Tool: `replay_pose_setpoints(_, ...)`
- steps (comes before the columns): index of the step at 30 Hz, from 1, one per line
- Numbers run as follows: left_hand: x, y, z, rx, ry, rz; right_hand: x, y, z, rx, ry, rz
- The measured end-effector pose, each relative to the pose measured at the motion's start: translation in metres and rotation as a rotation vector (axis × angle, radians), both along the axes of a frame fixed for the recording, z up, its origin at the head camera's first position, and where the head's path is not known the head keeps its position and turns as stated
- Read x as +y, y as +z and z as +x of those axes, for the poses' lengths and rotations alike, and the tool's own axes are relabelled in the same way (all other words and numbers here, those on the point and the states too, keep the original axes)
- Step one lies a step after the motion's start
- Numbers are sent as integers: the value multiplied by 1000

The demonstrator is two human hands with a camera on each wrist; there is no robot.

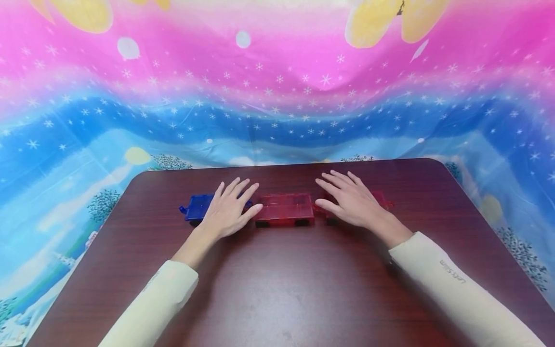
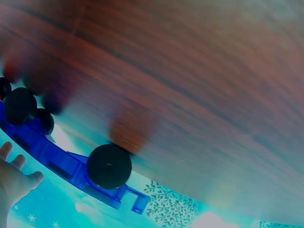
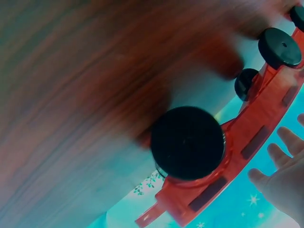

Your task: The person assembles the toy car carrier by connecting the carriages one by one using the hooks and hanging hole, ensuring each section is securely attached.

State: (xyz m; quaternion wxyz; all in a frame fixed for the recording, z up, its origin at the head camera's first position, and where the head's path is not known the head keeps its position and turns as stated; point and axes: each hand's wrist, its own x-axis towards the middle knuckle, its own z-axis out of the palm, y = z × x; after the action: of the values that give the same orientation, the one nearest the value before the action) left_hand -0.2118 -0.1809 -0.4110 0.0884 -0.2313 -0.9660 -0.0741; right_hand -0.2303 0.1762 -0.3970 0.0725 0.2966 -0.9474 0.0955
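Observation:
Three translucent toy train cars with black wheels stand in a row across the table: a blue car (image 1: 198,207), a red car (image 1: 284,208) in the middle and another red car (image 1: 380,196) at the right. Fingers spread, my left hand (image 1: 227,210) overlaps the blue car's right part in the head view and hides its joint with the middle car. My right hand (image 1: 352,205) covers most of the right red car, its fingers straight. In the wrist views, the flat blue body (image 2: 61,166) and red body (image 3: 251,128) show side-on, with each hand just over the deck.
The dark wooden table (image 1: 277,279) has rounded far corners, and the cars stand near its far edge. Behind it hangs a pink and blue cloth (image 1: 277,96) with snowflakes, also along both sides. Small hooks stick out at the row's outer ends.

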Motion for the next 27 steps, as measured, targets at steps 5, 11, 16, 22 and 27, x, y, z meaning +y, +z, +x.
replay_pose_setpoints(5, -7, 0, 1, -1, 26, 8, -7, 0, 0, -2, 11, -3)
replay_pose_setpoints(11, -16, 1, 3, -10, 45, 3, -14, -1, 0, -15, 15, -2)
replay_pose_setpoints(16, -22, 1, 4, -12, 64, 10, -19, 0, 1, -22, 21, -8)
replay_pose_setpoints(22, -28, 1, 6, -8, 79, 12, -23, -2, 1, -21, 20, -13)
replay_pose_setpoints(27, -34, 1, 7, -9, 84, 14, -28, -2, 0, -29, 24, -17)
